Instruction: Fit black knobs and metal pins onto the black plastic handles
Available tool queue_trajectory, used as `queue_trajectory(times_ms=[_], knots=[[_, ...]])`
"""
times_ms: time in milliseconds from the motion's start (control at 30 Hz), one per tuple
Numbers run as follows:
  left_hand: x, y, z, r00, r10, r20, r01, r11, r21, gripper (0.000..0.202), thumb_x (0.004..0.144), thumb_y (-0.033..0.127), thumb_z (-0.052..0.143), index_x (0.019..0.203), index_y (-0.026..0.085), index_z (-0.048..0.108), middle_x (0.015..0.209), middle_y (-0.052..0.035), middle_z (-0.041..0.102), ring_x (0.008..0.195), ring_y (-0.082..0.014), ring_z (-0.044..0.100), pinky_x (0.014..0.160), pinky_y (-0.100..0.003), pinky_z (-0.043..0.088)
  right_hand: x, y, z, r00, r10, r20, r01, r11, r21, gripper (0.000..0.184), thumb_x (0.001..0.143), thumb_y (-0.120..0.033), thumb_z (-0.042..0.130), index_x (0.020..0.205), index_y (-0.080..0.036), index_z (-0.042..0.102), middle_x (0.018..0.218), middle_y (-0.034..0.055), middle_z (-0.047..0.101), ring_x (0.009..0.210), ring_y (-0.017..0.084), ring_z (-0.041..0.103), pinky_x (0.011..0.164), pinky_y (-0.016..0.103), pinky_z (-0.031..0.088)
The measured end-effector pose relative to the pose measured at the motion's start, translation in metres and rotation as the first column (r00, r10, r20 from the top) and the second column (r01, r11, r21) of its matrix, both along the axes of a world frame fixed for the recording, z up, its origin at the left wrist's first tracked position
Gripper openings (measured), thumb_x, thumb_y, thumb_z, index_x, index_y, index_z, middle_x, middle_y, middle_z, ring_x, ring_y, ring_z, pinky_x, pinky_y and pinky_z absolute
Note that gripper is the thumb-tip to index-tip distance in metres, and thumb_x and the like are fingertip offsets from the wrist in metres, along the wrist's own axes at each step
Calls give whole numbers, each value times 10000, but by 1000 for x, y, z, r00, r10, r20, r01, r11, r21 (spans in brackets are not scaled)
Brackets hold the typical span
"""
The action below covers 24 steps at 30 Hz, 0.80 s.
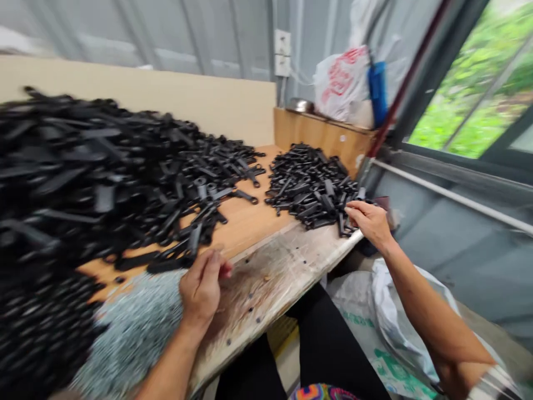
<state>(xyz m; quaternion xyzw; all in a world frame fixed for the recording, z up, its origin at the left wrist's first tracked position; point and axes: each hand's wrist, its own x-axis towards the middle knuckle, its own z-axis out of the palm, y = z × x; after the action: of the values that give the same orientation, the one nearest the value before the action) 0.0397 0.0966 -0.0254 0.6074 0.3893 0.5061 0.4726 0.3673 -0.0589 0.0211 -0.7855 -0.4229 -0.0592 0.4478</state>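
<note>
My left hand [200, 286] is closed, thumb against curled fingers, above the front of the worktable [275, 266]. Whatever it pinches, if anything, is hidden. Just left of it lies a heap of small pale grey metal pieces [141, 316], blurred. My right hand [370, 222] has its fingers pressed together at the near right edge of a smaller pile of black plastic lever-shaped parts [308, 186]. Black parts show right by its fingertips, but I cannot tell whether one is in its grip. A much larger heap of similar black parts [104, 166] covers the table's left side.
Small dark bits [250, 309] lie scattered along the table's front edge. At the back stands a wooden box [325, 130] with a white plastic bag [341, 80] on it. White sacks [391, 311] sit on the floor at right, below a window [474, 83].
</note>
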Motion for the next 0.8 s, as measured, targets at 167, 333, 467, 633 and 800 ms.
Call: queue_trajectory(times_ms=[167, 333, 467, 633, 800], knots=[[-13, 14, 36, 856, 324, 404, -343, 939, -26, 331, 763, 461, 435, 762, 143, 528, 494, 6, 576, 372, -118, 477, 390, -242, 359, -101, 65, -10, 792, 587, 166, -465, 757, -459, 230, 810, -295, 490, 924, -183, 656, 845, 62, 674, 746, 165, 598, 637, 236, 373], [-45, 28, 59, 683, 439, 584, -455, 881, -130, 404, 818, 475, 302, 836, 141, 528, 483, 2, 552, 380, -117, 475, 387, -231, 327, -191, 97, -6, 475, 865, 163, -546, 435, -716, 188, 829, -265, 470, 888, -181, 626, 844, 67, 644, 707, 152, 562, 562, 236, 274], [-66, 34, 62, 586, 450, 674, -475, 864, -165, 417, 822, 497, 303, 855, 141, 519, 513, 1, 551, 411, -115, 480, 413, -233, 351, -227, 124, -2, 376, 914, 154, -546, 353, -760, 185, 829, -232, 455, 881, -173, 622, 853, 76, 645, 722, 156, 555, 567, 239, 277], [-73, 38, 59, 551, 454, 700, -418, 876, -240, 396, 800, 497, 352, 845, 140, 517, 516, -8, 555, 426, -119, 488, 424, -228, 356, -237, 182, 2, 558, 793, 245, -400, 515, -758, 250, 832, -255, 413, 975, -209, 613, 952, 76, 648, 823, 185, 586, 626, 247, 351], [-73, 38, 59, 522, 464, 716, -358, 881, -309, 371, 792, 481, 377, 833, 139, 514, 521, -13, 557, 432, -120, 493, 429, -228, 357, -250, 213, 0, 590, 771, 240, -381, 528, -759, 286, 822, -313, 420, 1023, -251, 614, 945, 64, 664, 874, 206, 601, 678, 263, 399]])
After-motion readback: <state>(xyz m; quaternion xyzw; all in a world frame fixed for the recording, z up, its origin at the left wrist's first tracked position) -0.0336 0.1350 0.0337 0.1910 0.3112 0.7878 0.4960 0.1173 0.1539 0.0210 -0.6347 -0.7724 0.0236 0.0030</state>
